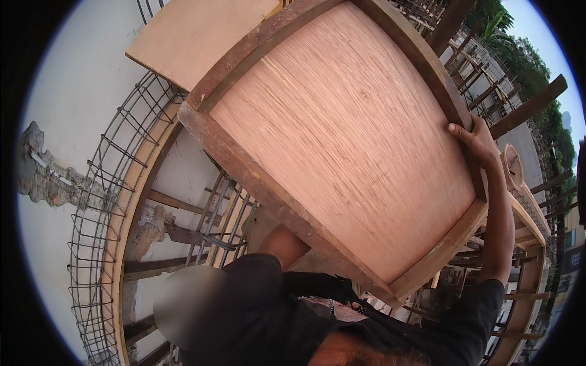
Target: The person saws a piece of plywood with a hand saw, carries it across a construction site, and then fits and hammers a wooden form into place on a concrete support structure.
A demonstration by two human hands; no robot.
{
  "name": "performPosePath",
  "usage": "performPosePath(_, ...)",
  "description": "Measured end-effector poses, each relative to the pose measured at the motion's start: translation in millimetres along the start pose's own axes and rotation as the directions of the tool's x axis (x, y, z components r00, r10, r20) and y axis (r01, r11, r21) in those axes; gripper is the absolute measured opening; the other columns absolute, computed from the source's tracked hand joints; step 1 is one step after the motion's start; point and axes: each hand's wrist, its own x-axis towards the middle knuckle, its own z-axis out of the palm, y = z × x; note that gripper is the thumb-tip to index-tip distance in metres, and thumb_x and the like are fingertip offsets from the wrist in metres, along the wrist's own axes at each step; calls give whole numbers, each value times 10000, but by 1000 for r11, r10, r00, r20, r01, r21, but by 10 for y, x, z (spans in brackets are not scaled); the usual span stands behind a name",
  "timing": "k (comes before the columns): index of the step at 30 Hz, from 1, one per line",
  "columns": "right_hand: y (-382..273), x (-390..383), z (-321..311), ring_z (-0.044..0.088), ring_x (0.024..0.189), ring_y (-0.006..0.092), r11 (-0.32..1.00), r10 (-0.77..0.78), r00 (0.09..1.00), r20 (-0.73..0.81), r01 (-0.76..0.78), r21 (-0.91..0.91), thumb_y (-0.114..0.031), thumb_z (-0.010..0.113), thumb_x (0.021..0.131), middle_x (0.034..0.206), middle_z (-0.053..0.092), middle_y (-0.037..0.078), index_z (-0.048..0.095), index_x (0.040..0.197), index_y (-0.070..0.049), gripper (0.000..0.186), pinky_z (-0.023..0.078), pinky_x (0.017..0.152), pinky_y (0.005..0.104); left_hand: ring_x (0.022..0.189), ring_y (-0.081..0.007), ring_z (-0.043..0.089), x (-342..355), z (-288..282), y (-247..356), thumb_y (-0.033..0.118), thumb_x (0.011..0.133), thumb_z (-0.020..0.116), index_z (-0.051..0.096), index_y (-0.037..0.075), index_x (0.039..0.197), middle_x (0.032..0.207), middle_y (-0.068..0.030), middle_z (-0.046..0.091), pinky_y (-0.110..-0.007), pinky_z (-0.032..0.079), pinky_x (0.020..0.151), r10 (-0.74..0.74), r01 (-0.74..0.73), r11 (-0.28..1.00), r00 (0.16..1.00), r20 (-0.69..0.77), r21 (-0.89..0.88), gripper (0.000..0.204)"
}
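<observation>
A large framed plywood panel (pixel 348 134) is tilted up in front of me, its bare wood face toward me and dark timber battens along its edges. My right hand (pixel 480 142) is closed around the right batten. Its thumb lies over the inner side, while the other fingers are mostly hidden behind the wood. My left arm (pixel 284 246) reaches up behind the panel's lower-left batten (pixel 262 189). The panel covers my left hand.
A long rebar cage (pixel 91 244) runs beside a pale wall (pixel 67 110) on the left, along timber formwork (pixel 124 250). Another plywood sheet (pixel 195 39) sits behind the panel's top left. Timber posts (pixel 530 108) and more formwork (pixel 526 213) stand to the right.
</observation>
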Motion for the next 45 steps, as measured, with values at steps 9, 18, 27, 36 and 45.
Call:
performPosePath(9, -519, -210, -624, 683, 1057, 359, 797, -378, 847, -373, 92, -598, -397, 811, 787, 1155, 696, 188, 570, 1333, -45, 693, 537, 897, 438, 1416, -379, 325, 745, 196, -248, 671, 911, 570, 208, 115, 1556, 1464, -185, 357, -577, 282, 1188, 120, -143, 946, 988, -96, -290, 926)
performPosePath(18, 69, -8, 105, 640, 1023, 392, 695, -463, 869, -173, 235, -680, -218, 864, 711, 1120, 636, 167, 537, 1326, -47, 718, 533, 848, 472, 1393, -418, 370, 1409, -653, -1005, 386, 997, 570, 279, 9, 1492, 1507, -259, 304, -571, 394, 1135, -226, 119, 946, 909, -351, -302, 686)
performPosePath(27, 817, 439, 1135, 605, 964, 366, 716, -455, 887, -81, 310, -625, -258, 906, 647, 1033, 606, 157, 529, 1314, -20, 802, 497, 839, 470, 1259, -340, 504, 1530, -1789, -1279, 244, 915, 661, 478, 48, 1379, 1370, -146, 480, -479, 457, 1092, -289, 212, 955, 819, -497, -205, 536)
performPosePath(36, 1066, 906, 1628, 592, 971, 352, 725, -394, 919, -24, 295, -623, -272, 921, 610, 1016, 592, 150, 515, 1320, -21, 855, 486, 858, 464, 1204, -328, 521, 1847, -2381, -1447, 223, 881, 698, 558, 120, 1304, 1313, -120, 510, -471, 456, 1075, -339, 197, 933, 761, -553, -302, 458)
performPosePath(45, 1431, 1143, 2060, 576, 940, 347, 737, -443, 896, -14, 355, -575, -263, 900, 658, 1025, 574, 161, 485, 1354, -9, 850, 476, 850, 456, 1227, -273, 542, 1626, -2534, -1018, 317, 925, 661, 495, 98, 1401, 1374, -114, 526, -392, 461, 1030, -261, 445, 892, 645, -718, 75, 549)
